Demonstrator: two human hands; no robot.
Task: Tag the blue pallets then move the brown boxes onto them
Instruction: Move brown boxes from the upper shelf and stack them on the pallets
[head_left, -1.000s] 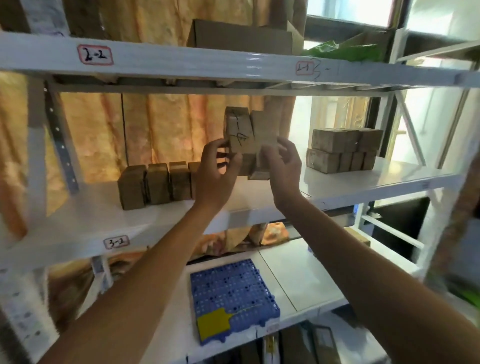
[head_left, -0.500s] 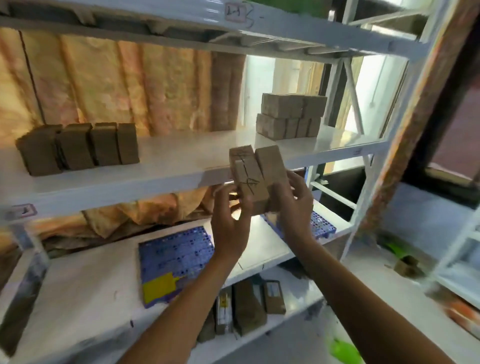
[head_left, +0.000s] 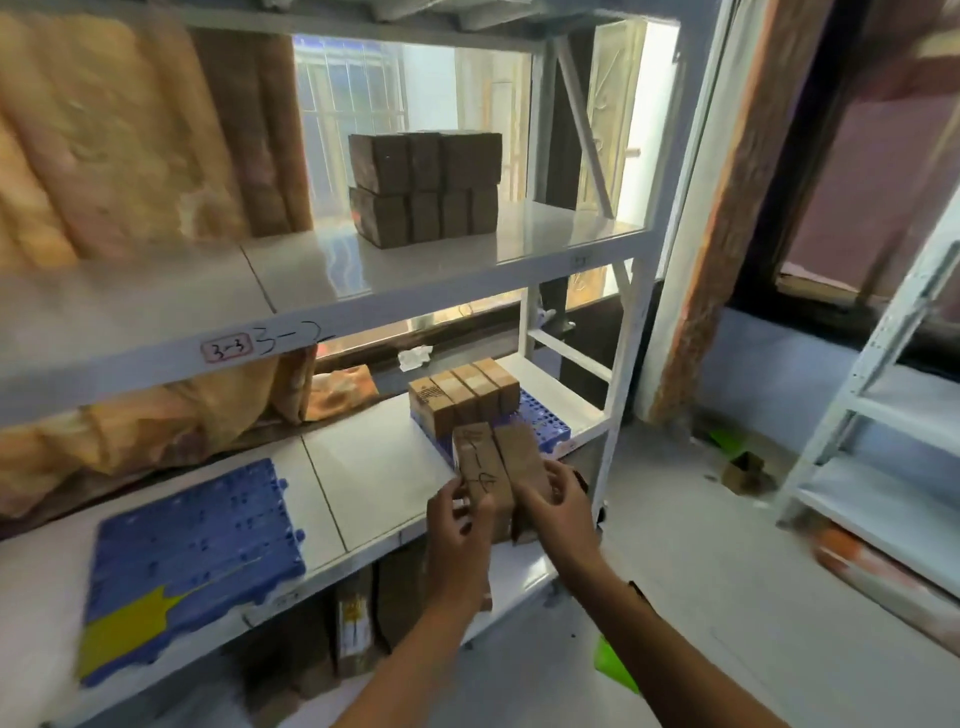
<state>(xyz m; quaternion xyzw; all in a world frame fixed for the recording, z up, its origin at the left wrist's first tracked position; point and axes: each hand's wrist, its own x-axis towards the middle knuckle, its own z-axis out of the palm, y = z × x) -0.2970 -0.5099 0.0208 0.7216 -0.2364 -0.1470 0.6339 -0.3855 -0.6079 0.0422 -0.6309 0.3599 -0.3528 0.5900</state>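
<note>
i see left hand (head_left: 460, 525) and right hand (head_left: 553, 499) closed on two brown boxes (head_left: 498, 467), pressed side by side so pair travels as one, just before right blue pallet (head_left: 540, 418) carrying four boxes (head_left: 465, 392); left pallet (head_left: 192, 551), yellow-tagged, bare.

Right pallet (head_left: 545, 423) mostly under boxes (head_left: 464, 395)
</note>
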